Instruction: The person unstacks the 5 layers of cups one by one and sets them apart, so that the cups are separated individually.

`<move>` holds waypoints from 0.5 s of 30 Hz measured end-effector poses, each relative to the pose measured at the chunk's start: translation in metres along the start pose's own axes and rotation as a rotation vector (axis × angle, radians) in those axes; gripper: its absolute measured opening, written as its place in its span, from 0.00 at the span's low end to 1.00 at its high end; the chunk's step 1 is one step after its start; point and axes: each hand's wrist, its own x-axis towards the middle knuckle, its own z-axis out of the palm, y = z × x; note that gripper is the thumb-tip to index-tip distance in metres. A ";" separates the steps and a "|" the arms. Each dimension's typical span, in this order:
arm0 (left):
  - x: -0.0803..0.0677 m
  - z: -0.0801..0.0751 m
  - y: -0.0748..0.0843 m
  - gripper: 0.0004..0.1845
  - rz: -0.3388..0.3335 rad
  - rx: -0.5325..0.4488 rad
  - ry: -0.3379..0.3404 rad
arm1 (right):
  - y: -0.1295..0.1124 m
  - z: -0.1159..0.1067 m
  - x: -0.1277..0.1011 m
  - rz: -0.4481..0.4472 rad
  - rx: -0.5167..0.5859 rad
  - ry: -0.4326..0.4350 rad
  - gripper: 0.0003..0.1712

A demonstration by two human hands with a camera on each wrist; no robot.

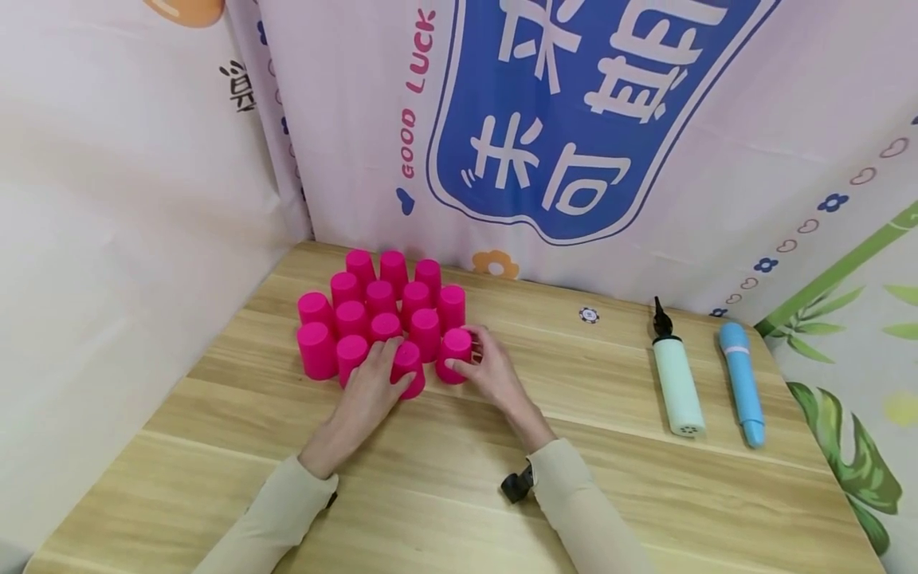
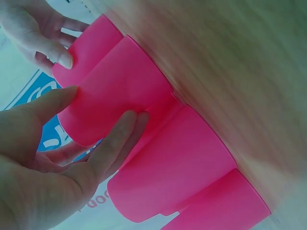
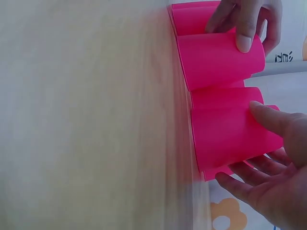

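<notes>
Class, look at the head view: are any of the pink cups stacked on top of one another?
No: the pink cups all stand upside down side by side on the table, none on top of another.

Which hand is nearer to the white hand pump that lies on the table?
The right hand. It grips a pink cup left of the white pump; the left hand holds another cup further left, so further from it.
</notes>
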 end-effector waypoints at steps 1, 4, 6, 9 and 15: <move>0.000 0.000 0.000 0.33 0.003 0.000 0.002 | 0.000 0.001 0.001 -0.001 -0.002 -0.001 0.33; 0.001 0.001 -0.002 0.33 0.016 -0.001 0.008 | 0.000 0.002 0.003 -0.006 -0.002 -0.004 0.33; 0.002 0.001 -0.002 0.34 0.020 -0.005 0.011 | 0.000 0.003 0.004 -0.007 -0.001 -0.002 0.33; 0.001 0.002 -0.003 0.36 0.024 -0.008 0.013 | 0.001 0.004 0.003 -0.005 0.001 -0.005 0.33; -0.007 -0.003 0.005 0.36 0.022 0.046 0.057 | -0.001 -0.008 -0.014 -0.002 -0.115 -0.002 0.42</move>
